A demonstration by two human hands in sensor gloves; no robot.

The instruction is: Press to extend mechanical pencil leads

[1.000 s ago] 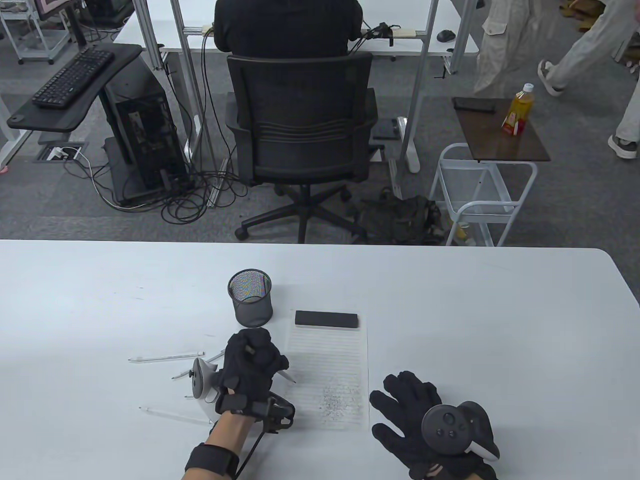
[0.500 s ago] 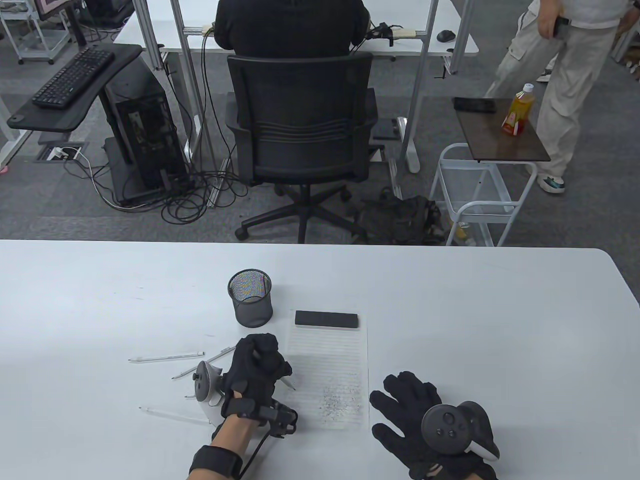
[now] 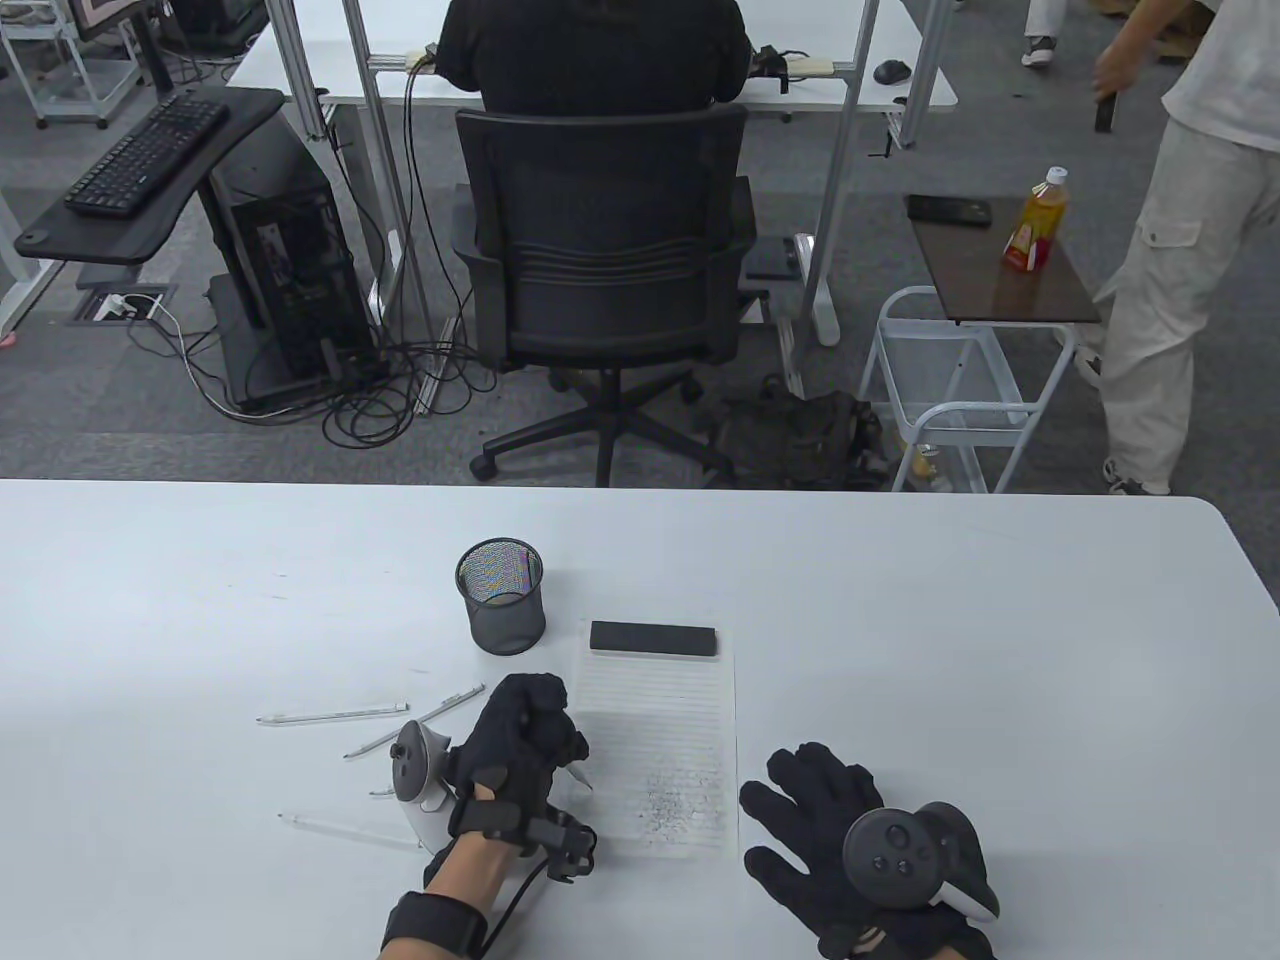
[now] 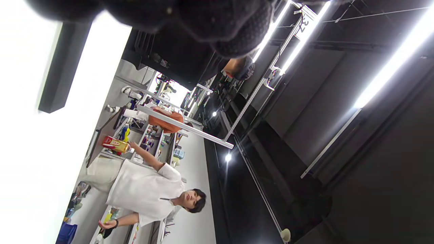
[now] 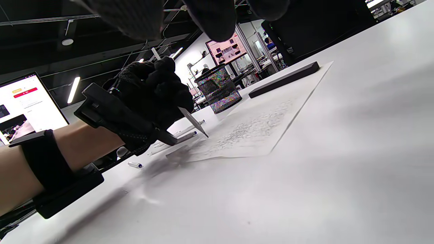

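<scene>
Table view: left hand (image 3: pixel 520 745) fisted around pencil (image 3: pixel 577 777), tip over paper (image 3: pixel 665 730); right hand (image 3: pixel 830 815) spread flat on table (image 3: pixel 1000 650). Three pencils (image 3: pixel 335 715) lie unpicked, so est. early in task. Vs. 0.5 s ago, left hand shifted slightly right. Right wrist view: pencil (image 5: pixel 193 121) tip just above paper, cap end up.

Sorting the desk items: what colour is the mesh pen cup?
Black wire mesh pen cup, seen best in the table view.
</scene>
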